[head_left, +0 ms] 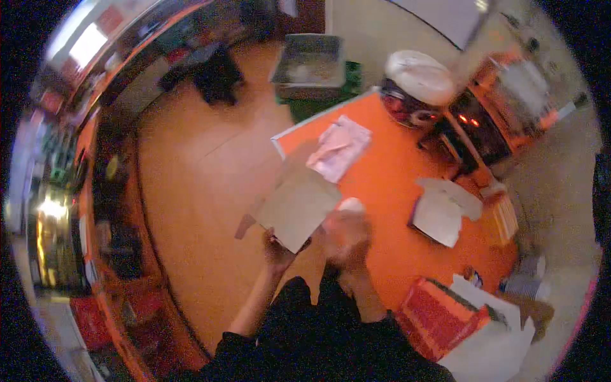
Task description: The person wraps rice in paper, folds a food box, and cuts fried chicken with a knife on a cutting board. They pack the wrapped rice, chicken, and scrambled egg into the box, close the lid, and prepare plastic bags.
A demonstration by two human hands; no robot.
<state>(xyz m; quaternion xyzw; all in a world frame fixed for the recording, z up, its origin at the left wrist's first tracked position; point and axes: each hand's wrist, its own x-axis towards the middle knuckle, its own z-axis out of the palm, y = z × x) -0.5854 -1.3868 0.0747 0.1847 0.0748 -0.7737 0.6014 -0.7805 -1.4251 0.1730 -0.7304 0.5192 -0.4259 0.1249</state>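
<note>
A pale cardboard box (299, 202) is held out in front of me, above the floor beside the orange table. Wrapped round its lower near corner is my left hand (279, 249), fingers closed on it. A darker flap juts from the box's left side. My right hand (345, 239) is close to the right side of the box, smeared by motion, so its fingers cannot be made out. Just beyond that hand shows a small white thing (351, 205), too blurred to name. A crumpled pink cloth (340, 146) lies on the table past the box.
On the orange table (388, 165) are another open pale box (439, 216), a white-lidded round cooker (420, 77) and a red carton (436, 318) at the near right. A grey bin (310, 60) stands beyond. Shelving (121, 254) runs along the left.
</note>
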